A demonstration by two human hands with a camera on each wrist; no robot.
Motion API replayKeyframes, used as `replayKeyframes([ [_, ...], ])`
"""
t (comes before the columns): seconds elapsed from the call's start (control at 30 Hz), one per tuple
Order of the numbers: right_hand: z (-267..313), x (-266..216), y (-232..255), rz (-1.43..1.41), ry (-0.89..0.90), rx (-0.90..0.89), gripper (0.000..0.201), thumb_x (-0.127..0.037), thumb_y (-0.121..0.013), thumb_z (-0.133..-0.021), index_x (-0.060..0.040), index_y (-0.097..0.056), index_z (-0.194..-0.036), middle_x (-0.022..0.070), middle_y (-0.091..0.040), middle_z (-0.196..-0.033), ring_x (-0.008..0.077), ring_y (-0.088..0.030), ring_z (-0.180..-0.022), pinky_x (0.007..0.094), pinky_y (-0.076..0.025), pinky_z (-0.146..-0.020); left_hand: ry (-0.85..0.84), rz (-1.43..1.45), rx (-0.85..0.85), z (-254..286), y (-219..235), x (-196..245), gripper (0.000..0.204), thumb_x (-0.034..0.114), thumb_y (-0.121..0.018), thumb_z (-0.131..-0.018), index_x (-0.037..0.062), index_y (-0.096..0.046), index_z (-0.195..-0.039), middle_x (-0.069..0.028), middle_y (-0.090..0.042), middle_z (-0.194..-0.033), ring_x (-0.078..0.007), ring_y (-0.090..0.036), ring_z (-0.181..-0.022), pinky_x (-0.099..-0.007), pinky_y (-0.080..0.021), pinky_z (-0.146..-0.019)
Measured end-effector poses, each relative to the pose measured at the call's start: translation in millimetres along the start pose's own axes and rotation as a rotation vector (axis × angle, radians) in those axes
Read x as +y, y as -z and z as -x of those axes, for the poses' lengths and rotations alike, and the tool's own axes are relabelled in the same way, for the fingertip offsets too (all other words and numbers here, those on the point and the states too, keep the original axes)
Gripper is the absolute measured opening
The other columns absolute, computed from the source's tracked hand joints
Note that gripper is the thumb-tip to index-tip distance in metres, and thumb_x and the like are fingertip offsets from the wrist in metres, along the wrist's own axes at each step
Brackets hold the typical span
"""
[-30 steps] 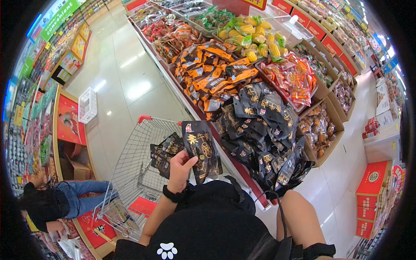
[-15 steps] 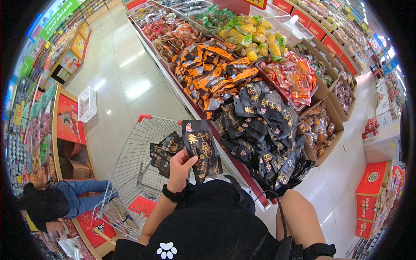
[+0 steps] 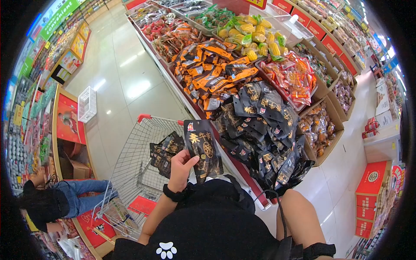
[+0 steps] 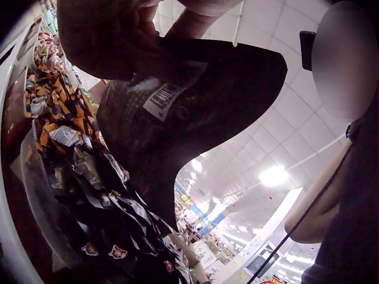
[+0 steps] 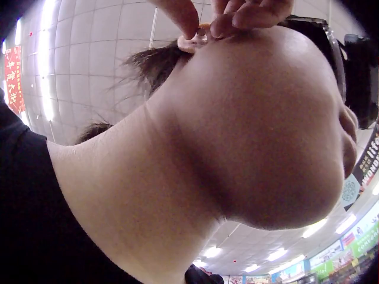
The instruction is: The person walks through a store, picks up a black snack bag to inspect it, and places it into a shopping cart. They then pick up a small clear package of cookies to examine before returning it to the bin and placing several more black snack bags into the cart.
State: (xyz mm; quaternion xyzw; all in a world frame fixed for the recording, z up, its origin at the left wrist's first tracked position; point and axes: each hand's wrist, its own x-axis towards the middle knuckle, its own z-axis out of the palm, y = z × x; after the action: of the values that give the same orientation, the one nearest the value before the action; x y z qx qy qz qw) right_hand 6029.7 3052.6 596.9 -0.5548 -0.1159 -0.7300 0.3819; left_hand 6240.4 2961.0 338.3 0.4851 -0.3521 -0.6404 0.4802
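Observation:
My left hand (image 3: pixel 181 172) grips a black snack packet (image 3: pixel 203 145) with gold characters, thumb on its front and fingers behind. The packet is upright between the cart and the display; its back with a white barcode label (image 4: pixel 166 97) shows in the left wrist view. More black packets (image 3: pixel 167 154) lie in the wire shopping cart (image 3: pixel 130 147). A heap of like black packets (image 3: pixel 264 130) fills the near end of the display. My right hand (image 5: pixel 237 16) is raised to the ear (image 5: pixel 192 42), thumb and fingers pinching at the lobe beside a small clear piece.
Orange-and-black packets (image 3: pixel 216 69), yellow corn packs (image 3: pixel 251 32) and red packets (image 3: pixel 290 78) lie along the display. A cardboard box (image 3: pixel 331 143) adjoins its right side. Another person (image 3: pixel 65 199) stands at the left shelves. A white basket (image 3: pixel 87 105) sits by the aisle.
The left hand and its packet have shifted very slightly right. Otherwise the scene stays the same.

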Motion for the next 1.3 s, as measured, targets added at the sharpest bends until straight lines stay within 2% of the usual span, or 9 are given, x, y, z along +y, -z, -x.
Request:
replayKeyframes([
  [0.47, 1.6, -3.6, 2.6, -0.033, -0.001, -0.024, 0.018, -0.001, -0.037, -0.077, -0.0053, -0.055, -0.076, 0.0044, -0.055, -0.068, 0.0121, -0.053, -0.054, 0.0251, -0.042, -0.042, -0.011, -0.005, -0.005, -1.2, -1.8, 0.4, 0.010, 0.003, -0.056, -0.074, -0.0010, -0.055, -0.082, -0.0018, -0.058, -0.077, -0.0058, -0.051, -0.068, -0.0191, -0.040, -0.065],
  [1.3, 3.4, -4.0, 0.7, -0.010, 0.001, 0.011, 0.019, -0.002, -0.037, -0.077, -0.0058, -0.056, -0.077, 0.0037, -0.056, -0.068, 0.0125, -0.053, -0.054, 0.0264, -0.042, -0.044, -0.001, 0.019, -0.050, 1.8, -1.2, 3.6, 0.015, 0.002, -0.055, -0.075, -0.0017, -0.055, -0.089, -0.0030, -0.059, -0.084, -0.0071, -0.052, -0.074, -0.0205, -0.040, -0.071],
])
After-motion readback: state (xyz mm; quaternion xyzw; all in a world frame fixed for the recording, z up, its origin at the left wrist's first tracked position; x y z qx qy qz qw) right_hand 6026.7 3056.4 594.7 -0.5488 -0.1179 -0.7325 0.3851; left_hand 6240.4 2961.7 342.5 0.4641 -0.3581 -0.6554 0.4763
